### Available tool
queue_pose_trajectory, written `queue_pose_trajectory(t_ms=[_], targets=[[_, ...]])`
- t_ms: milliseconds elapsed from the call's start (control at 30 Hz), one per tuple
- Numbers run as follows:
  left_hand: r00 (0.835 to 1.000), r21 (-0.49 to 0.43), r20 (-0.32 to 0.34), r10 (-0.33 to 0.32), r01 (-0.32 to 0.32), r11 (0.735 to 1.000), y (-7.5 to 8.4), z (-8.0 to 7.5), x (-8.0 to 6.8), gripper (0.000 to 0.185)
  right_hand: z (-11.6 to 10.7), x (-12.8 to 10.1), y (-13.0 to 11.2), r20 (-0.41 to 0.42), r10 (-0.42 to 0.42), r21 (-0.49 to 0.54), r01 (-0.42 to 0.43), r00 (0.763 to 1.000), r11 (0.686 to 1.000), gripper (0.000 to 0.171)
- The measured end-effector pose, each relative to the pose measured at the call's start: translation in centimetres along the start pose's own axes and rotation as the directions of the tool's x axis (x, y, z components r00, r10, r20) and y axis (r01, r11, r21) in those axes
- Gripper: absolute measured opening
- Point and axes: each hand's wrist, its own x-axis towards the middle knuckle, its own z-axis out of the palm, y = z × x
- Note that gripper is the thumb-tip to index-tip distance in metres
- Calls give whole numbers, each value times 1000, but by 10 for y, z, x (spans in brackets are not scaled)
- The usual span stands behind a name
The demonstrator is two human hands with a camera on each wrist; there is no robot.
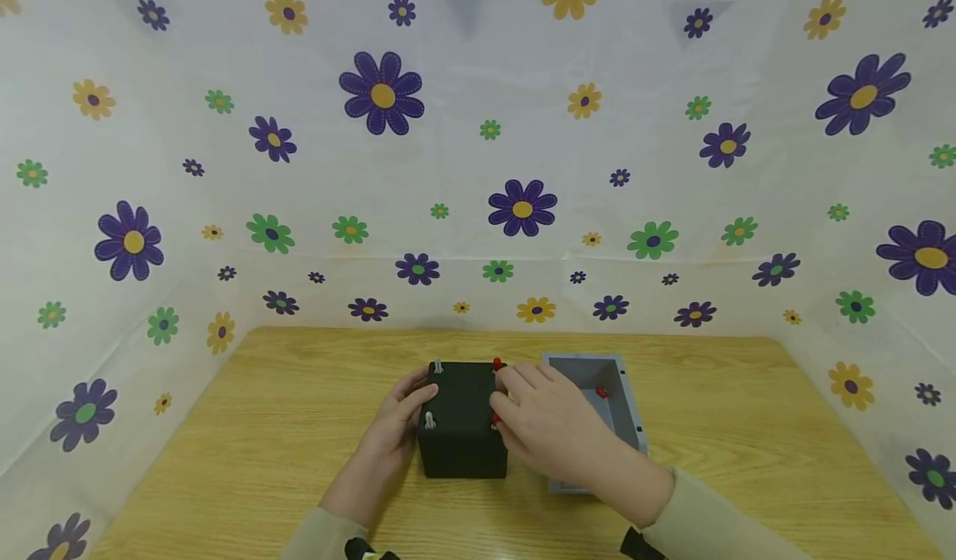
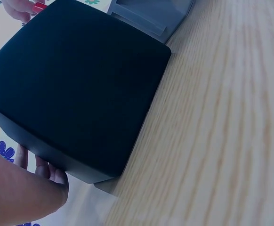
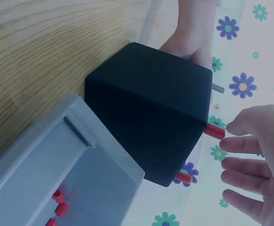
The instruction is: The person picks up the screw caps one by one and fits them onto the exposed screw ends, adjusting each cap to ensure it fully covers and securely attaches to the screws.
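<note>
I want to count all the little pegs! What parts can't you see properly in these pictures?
- Head view: the right hand covers part of the black box top and the gray tray.
- Right wrist view: the bottom edge cuts off the tray's red pegs.
- Left wrist view: the box's top, with its pegs, faces away.

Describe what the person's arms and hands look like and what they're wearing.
Both hands are bare: no gloves or rings visible on the left hand or the right hand. Each forearm wears a plain pale beige long sleeve, the left sleeve and right sleeve. A small black device shows at each wrist.
</note>
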Motion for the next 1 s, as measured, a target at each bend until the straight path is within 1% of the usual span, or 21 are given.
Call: queue_pose_trajectory(t_ms=[167,367,567,800,1000], targets=[[1000,3,8,-5,5,1000,1,0,-2,59,1,-1,0,-4,-5,8,5,1000,1000,15],[1000,14,23,-4,3,1000,2,-1,-2,60,1,-2,-1,-32,-13,10,13,999,1000,17],[1000,22,12,0,0,1000,2,-1,-1,60,1,-3,-1,-26,-14,7,14,1000,1000,18],[1000,25,0,2,-2,1000,1,-1,1,61,4,-4,-1,-65,-27,4,28,998,1000,15],[1000,50,-11,-1,2,999,0,-1,1,60,3,-5,-2,-51,-20,4,21,999,1000,17]])
